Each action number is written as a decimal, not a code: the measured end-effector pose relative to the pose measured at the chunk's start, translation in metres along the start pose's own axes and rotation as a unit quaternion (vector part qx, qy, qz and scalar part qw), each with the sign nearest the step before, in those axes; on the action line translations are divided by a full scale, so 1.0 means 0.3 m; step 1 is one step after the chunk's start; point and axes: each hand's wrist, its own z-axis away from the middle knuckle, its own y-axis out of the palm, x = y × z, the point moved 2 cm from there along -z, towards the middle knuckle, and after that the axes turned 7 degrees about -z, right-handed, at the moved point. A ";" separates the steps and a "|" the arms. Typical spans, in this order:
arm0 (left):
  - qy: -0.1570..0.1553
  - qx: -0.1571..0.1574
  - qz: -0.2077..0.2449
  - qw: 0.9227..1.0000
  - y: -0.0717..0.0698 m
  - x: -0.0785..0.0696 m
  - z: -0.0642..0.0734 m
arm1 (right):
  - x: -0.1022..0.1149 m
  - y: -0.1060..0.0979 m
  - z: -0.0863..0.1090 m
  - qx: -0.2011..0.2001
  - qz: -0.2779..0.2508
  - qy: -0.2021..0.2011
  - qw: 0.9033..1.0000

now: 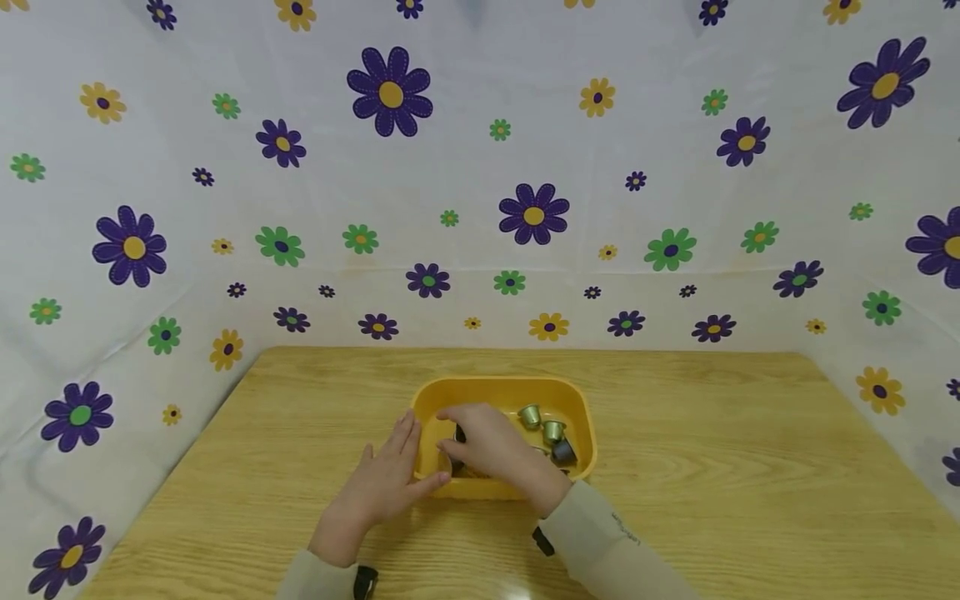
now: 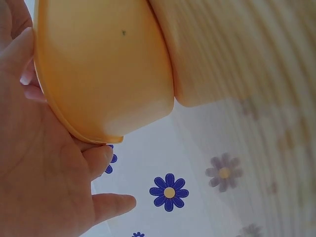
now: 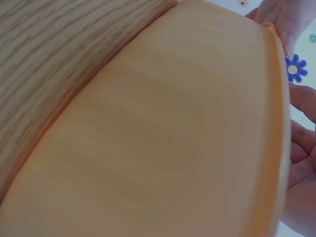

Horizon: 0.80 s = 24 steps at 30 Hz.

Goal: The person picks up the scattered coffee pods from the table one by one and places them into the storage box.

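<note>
A yellow plastic bin (image 1: 581, 400) stands on the table with several small coffee capsules in it. Two green capsules, one (image 1: 529, 416) behind the other (image 1: 553, 431), and a dark capsule (image 1: 563, 452) lie in its right part. My left hand (image 1: 378, 483) rests against the bin's left end, fingers stretched along the rim and thumb over the front corner. Inside the bin, my right hand (image 1: 491, 442) reaches to the left part, its thumb and index finger spread apart. Dark capsules (image 1: 456, 464) show beside that thumb, and the palm hides others.
The wooden table (image 1: 712, 467) extends on both sides of the bin. White cloth (image 1: 465, 167) with printed flowers rises behind it and along both sides. Each wrist carries a dark strap, the left one (image 1: 365, 582) near the front edge of view.
</note>
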 end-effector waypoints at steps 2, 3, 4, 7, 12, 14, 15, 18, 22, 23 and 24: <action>0.001 -0.001 -0.001 1.000 0.001 0.003 0.000 | 0.002 -0.012 0.013 -0.007 -0.003 -0.001 1.000; 0.004 -0.004 0.001 1.000 0.001 0.003 -0.002 | 0.002 -0.020 0.022 -0.010 -0.003 0.001 1.000; 0.007 -0.009 0.002 1.000 -0.001 0.003 -0.003 | 0.001 -0.028 0.031 -0.012 -0.004 0.002 1.000; 0.016 -0.033 -0.001 0.999 -0.011 0.001 -0.010 | -0.002 -0.056 0.061 -0.023 0.014 0.002 1.000; 0.031 -0.082 -0.016 0.996 -0.040 -0.019 -0.009 | -0.024 -0.108 0.125 -0.049 0.045 0.012 0.998; 0.037 -0.089 -0.018 0.995 -0.049 -0.034 -0.003 | -0.043 -0.130 0.158 -0.060 0.048 0.018 0.997; 0.040 -0.090 -0.019 0.995 -0.053 -0.041 0.000 | -0.056 -0.140 0.175 -0.068 0.052 0.018 0.996; 0.044 -0.084 -0.022 0.995 -0.058 -0.062 0.003 | -0.102 -0.175 0.230 -0.091 0.058 0.020 0.994; 0.045 -0.069 -0.016 0.996 -0.062 -0.087 -0.005 | -0.164 -0.219 0.307 -0.113 0.082 0.045 0.989; 0.044 -0.067 -0.014 0.997 -0.063 -0.094 -0.009 | -0.177 -0.227 0.324 -0.116 0.088 0.055 0.988; 0.045 -0.065 -0.012 0.997 -0.065 -0.101 -0.012 | -0.189 -0.235 0.340 -0.119 0.092 0.063 0.987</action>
